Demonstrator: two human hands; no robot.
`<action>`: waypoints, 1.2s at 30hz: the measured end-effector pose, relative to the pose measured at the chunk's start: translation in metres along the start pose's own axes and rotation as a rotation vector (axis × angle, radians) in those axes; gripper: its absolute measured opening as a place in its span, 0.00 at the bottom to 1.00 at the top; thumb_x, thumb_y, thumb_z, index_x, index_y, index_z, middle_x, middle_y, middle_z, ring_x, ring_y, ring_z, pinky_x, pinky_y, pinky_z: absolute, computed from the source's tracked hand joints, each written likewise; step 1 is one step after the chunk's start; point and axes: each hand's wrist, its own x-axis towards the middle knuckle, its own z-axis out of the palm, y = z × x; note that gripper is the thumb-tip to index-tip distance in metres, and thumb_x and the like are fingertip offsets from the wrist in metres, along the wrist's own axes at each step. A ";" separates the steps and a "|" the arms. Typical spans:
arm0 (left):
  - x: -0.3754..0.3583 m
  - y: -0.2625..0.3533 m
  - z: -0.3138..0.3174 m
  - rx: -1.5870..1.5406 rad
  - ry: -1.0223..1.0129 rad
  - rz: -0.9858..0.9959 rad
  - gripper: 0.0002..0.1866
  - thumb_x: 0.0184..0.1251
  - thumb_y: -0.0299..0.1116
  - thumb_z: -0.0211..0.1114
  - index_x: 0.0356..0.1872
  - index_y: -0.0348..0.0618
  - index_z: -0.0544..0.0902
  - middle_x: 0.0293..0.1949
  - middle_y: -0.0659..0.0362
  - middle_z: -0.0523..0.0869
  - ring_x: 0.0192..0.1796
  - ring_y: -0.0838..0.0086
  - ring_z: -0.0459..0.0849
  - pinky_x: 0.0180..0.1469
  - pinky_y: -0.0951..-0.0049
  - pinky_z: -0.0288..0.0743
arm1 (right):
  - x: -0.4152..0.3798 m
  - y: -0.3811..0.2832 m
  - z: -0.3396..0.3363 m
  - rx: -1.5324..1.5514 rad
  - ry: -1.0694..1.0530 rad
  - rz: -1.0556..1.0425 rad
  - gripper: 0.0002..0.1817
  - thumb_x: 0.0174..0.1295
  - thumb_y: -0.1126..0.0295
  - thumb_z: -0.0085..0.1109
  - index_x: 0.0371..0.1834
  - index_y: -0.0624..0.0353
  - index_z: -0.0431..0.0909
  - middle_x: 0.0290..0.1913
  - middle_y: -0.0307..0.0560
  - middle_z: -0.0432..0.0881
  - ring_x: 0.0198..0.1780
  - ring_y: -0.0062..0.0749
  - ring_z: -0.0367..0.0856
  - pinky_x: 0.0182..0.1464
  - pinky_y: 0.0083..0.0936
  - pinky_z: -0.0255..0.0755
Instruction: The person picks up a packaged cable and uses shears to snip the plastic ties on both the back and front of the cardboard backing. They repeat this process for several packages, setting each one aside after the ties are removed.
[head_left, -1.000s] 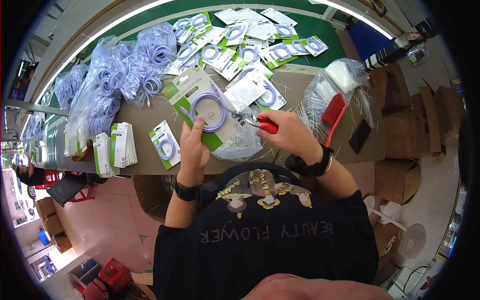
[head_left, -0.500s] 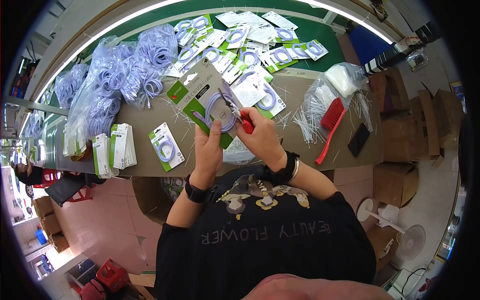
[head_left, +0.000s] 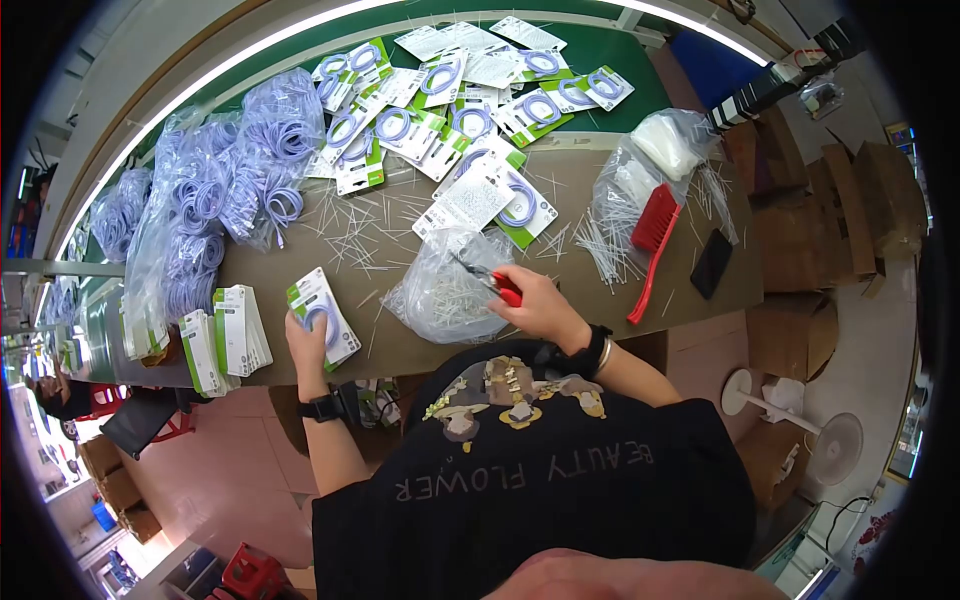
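Observation:
My left hand (head_left: 306, 345) is at the left edge of a carded purple USB-C cable (head_left: 334, 331) on the table, with its fingers closed on the green and white card. In my right hand (head_left: 547, 312) are red-handled cutters (head_left: 492, 279). Their metal jaws point left, over a clear plastic bag (head_left: 437, 292) full of small white pieces. Behind the bag, a white card covered with text (head_left: 466, 201) lies over other carded cables.
Carded cables (head_left: 392, 125) heap at the back; bagged purple cables (head_left: 200, 190) lie left. Upright cards (head_left: 240, 330) stand front left. Loose white ties (head_left: 345, 240) litter the table. At right are a red brush (head_left: 654, 240), a phone (head_left: 711, 264) and a bag of ties (head_left: 668, 145).
My left hand has moved left and down, carrying the carded cable away from the cutters to the table's front left. The cutters have lowered over the plastic bag; the whole view has shifted slightly.

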 end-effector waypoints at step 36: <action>-0.088 0.207 0.049 -1.029 -0.384 -0.307 0.19 0.67 0.26 0.50 0.58 0.29 0.68 0.51 0.48 0.79 0.50 0.66 0.81 0.53 0.68 0.76 | -0.012 -0.059 -0.082 -0.493 0.071 -0.346 0.28 0.47 0.69 0.68 0.54 0.57 0.73 0.47 0.46 0.77 0.49 0.40 0.75 0.54 0.36 0.66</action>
